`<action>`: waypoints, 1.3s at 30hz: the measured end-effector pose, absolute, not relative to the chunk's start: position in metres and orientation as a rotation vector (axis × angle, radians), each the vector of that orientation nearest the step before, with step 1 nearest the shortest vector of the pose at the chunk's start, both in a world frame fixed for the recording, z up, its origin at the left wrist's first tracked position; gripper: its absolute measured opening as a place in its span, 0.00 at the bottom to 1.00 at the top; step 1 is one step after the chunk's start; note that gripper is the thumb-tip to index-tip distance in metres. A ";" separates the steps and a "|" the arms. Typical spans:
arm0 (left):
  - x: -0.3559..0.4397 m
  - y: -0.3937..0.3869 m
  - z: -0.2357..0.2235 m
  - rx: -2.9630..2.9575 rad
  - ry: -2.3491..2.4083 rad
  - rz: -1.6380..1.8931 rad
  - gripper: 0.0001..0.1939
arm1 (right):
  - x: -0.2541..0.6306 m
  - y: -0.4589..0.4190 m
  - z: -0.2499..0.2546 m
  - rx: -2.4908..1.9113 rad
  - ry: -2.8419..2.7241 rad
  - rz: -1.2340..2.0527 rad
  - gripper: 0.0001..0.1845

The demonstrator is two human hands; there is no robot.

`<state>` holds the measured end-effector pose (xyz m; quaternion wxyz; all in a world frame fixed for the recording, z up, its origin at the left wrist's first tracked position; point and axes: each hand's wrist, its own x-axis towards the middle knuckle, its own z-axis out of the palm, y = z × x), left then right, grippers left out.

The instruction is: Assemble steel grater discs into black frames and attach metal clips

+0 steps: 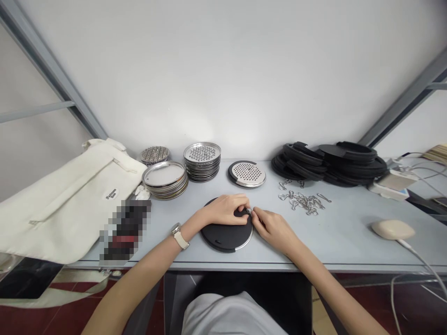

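A round black disc (226, 236) with a bare metal rim along its right side lies flat near the table's front edge. My left hand (227, 209) rests over its upper part, fingers curled and closed around the edge area. At the disc's upper right edge, a small metal wire clip (249, 210) shows between my hands. My right hand (274, 228) is closed in a pinch at the clip, its fingertips partly hiding it. Right of my hands lies a loose pile of similar wire clips (305, 203). Behind the disc sits a perforated metal grater disc (248, 173) partly ringed in black.
Stacks of metal grater discs (202, 153) and plain metal discs (165, 174) stand back left. Black rings (303, 160) are piled back right. A cream bag (77, 200) covers the left end. A white corded device (393, 229) and a power strip (389, 190) lie right.
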<state>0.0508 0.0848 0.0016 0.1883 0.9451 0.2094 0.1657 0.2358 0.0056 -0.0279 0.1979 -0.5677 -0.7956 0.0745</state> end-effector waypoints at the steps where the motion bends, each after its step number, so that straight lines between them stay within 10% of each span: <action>1: 0.051 0.085 0.002 2.665 0.591 0.463 0.07 | 0.236 0.006 -0.028 -1.587 -2.224 0.217 0.15; 39: 0.055 0.081 0.004 2.477 0.540 0.649 0.16 | 0.236 0.007 -0.029 -1.595 -2.275 0.218 0.14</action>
